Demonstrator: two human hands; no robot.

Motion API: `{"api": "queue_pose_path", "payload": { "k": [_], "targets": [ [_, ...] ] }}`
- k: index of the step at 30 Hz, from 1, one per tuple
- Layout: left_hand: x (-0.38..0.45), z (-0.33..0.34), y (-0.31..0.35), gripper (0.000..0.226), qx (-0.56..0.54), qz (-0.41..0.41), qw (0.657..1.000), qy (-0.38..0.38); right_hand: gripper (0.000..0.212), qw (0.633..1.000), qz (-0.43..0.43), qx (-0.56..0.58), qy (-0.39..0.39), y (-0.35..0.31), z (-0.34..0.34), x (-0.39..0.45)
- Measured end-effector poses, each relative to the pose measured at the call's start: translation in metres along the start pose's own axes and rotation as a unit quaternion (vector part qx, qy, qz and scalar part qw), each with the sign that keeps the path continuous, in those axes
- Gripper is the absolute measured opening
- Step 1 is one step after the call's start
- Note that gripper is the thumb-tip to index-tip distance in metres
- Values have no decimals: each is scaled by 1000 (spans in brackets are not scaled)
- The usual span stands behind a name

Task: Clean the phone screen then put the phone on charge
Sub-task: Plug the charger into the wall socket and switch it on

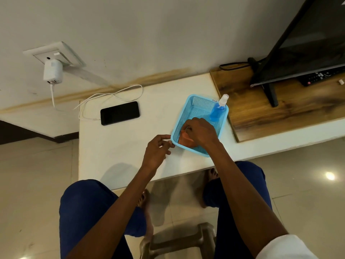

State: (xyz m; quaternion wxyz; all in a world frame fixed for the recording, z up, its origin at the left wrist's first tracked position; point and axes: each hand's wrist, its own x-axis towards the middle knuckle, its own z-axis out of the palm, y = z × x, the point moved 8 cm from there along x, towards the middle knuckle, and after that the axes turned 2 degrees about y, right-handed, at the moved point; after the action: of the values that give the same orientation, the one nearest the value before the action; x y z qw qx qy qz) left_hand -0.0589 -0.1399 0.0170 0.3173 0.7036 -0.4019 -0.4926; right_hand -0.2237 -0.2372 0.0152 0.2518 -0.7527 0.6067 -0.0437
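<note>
A black phone (120, 113) lies screen up on the white table (115, 146), its left end beside the tip of a white charging cable (112, 95). The cable runs up to a white charger (53, 71) plugged into the wall socket. A blue mesh basket (194, 107) at the table's right holds a spray bottle (218, 108) of blue liquid and an orange cloth (184, 139). My right hand (200, 133) reaches into the basket and grips the cloth. My left hand (158, 150) touches the basket's near left corner with loosely curled fingers.
A wooden board (280, 113) to the right carries a TV (308, 43) on a black stand, with a remote (321, 76) and a black cord behind. My knees and bare feet are under the table's front edge, above a brown stool (179, 242).
</note>
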Motion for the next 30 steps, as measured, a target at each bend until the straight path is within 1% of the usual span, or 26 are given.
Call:
{"api": "queue_pose_path", "payload": {
  "k": [3,6,9,15,17,19,21,23,25,27,29,30],
  "targets": [
    [1,1,-2,22,-4,-10,1000,-1,16,1000,12,5,-6,1,2,1],
    [1,2,-3,22,-5,-13,1000,-2,10,999,33,27,-4,6,1,1],
    [0,2,-2,23,-7,-12,1000,-3,9,997,50,50,-1,8,0,1],
    [2,3,-1,24,2,-17,1000,-4,9,996,44,73,-7,11,-1,0],
    [1,2,0,24,10,-7,1000,-1,13,993,49,104,21,17,-9,-2],
    [0,-1,0,24,21,9,1000,3,14,983,55,157,74,26,-24,-8],
    [0,-3,-1,24,27,15,999,10,12,965,63,214,137,35,-42,-21],
    [-1,-5,-2,26,32,18,999,20,12,948,66,247,186,43,-59,-39],
    [-3,-5,-1,30,49,30,998,22,14,943,72,245,214,49,-71,-56],
    [-6,-1,4,41,67,53,996,-3,19,943,97,218,230,56,-77,-75],
    [-10,7,6,53,73,67,994,-45,29,947,132,179,230,62,-75,-94],
    [-12,11,7,57,78,69,993,-58,38,952,144,159,219,64,-70,-103]
  ]
}}
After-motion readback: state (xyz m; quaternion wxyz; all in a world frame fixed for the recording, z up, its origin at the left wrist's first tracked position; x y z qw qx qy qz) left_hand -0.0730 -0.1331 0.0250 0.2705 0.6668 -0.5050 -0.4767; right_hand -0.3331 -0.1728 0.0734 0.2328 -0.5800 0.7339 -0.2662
